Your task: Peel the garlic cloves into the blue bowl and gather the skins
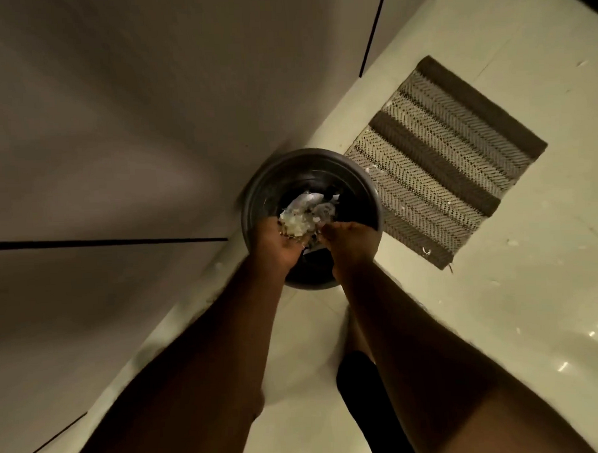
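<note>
The garlic skins (299,223) sit in a pale heap in the left hand (274,247), right over the open bin (256,194). They look light and flaky, so I think some could float off and miss the bin, most of all if the hand tips fast. A few white bits lie on the mat (441,160) and the floor (496,287) close by. The left hand is cupped around the heap, palm up. The right hand (350,243) is just beside it, back up, fingertips at the heap; I cannot tell if it pinches any. Both arms reach down. No blue bowl shows.
</note>
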